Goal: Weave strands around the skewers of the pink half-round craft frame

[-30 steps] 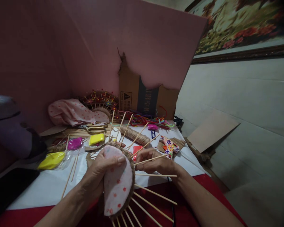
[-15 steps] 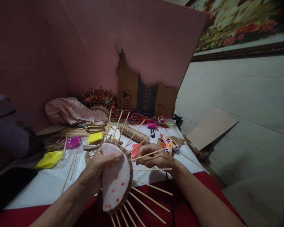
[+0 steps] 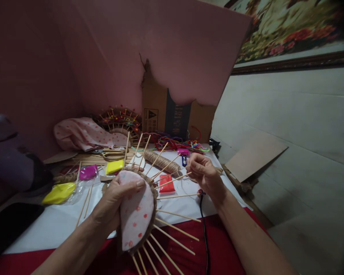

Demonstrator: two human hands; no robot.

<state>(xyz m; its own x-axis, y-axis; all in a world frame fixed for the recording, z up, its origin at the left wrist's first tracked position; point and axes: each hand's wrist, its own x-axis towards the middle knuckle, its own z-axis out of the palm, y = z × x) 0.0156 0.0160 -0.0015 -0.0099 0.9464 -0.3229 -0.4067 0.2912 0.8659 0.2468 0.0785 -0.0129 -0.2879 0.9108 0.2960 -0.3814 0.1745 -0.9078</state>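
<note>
pulled away from the half-disc since a second ago, the right hand is now farther right, fingertips pinched together; whether they hold a strand i cannot tell. near the middle, the left hand grips the spotted half-disc, its sticks fanning right. beyond lie a red packet, then a twine roll; farthest, torn cardboard.

Left hand: bare, thumb showing its nail, other fingers mostly hidden. Right hand: bare, dim light, nails too small to read. Both wrists bare. Left forearm and right forearm uncovered to the near frame edge, narrowing toward the wrists.
</note>
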